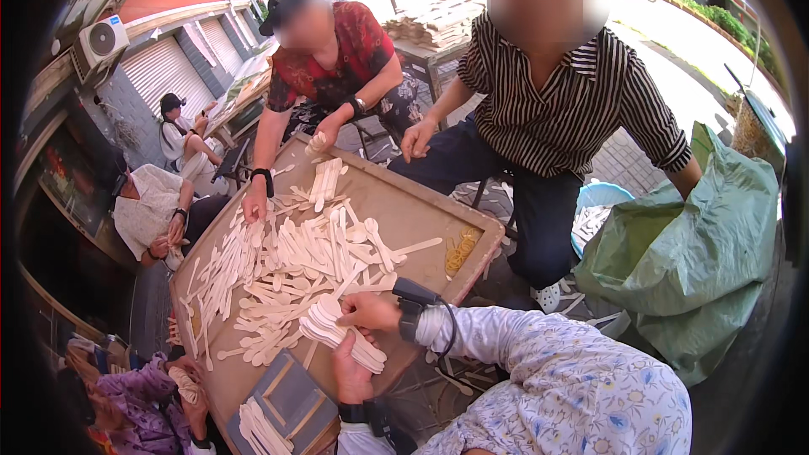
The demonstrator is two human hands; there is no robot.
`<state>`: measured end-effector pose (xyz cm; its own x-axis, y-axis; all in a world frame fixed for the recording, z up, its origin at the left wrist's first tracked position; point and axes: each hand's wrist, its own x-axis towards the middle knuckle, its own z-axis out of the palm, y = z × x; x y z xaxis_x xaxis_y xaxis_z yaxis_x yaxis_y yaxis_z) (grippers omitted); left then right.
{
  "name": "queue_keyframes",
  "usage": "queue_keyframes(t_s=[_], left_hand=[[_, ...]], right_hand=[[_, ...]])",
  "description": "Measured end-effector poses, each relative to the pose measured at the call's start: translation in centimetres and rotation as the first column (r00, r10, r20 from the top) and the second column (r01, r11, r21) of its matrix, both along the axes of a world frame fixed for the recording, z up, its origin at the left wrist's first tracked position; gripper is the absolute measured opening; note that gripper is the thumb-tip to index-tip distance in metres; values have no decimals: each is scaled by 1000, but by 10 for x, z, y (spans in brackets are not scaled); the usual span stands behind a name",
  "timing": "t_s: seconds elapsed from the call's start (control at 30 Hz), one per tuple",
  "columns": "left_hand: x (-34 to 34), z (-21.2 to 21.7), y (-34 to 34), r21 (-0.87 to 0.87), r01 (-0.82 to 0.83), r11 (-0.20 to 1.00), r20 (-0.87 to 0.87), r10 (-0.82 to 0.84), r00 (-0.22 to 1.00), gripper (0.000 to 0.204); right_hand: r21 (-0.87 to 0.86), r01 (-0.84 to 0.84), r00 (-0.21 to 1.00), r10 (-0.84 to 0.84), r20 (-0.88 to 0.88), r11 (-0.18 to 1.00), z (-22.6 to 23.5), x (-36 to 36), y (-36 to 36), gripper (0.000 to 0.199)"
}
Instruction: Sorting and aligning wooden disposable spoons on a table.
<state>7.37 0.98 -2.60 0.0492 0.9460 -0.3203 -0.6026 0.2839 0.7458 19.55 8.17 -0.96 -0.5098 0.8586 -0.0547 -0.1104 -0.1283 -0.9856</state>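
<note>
Low over the near edge of the table, my left hand (352, 371) is closed around a fanned stack of pale wooden spoons (324, 320). Their rounded bowls point up and left, and the handles stick out to the right of my palm. My right hand (372, 312) has its fingers pinched at the upper side of this stack, on a wooden spoon; its fingertips are partly hidden. A wide heap of loose wooden spoons (278, 274) lies just beyond my hands. Beside my left hand, a grey tray (295, 375) carries a small bunch of spoons (261, 430).
The brown table (404, 194) has a raised rim. Yellow rubber bands (460, 251) lie in its right corner. Several people sit around it, one reaching into the heap (255, 202). To the right stand a green sack (674, 261) and a light blue basin (602, 194).
</note>
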Motion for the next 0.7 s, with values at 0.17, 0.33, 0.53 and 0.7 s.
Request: queue_keyframes(t_s=[0.17, 0.33, 0.53, 0.7], left_hand=[[1, 3, -2, -1, -9, 1000, -10, 9, 1000, 22], [-4, -4, 2, 6, 16, 1000, 29, -16, 999, 22], [-1, 0, 4, 25, 15, 1000, 16, -15, 1000, 23], [-1, 0, 6, 9, 14, 1000, -8, -14, 1000, 23]], right_hand=[[-4, -21, 999, 21, -37, 1000, -3, -1, 1, 17], [-13, -48, 999, 48, 12, 999, 3, 1, -1, 17], [18, -25, 1000, 25, -2, 1000, -1, 0, 3, 18], [12, -14, 1000, 14, -24, 1000, 0, 1, 5, 17]])
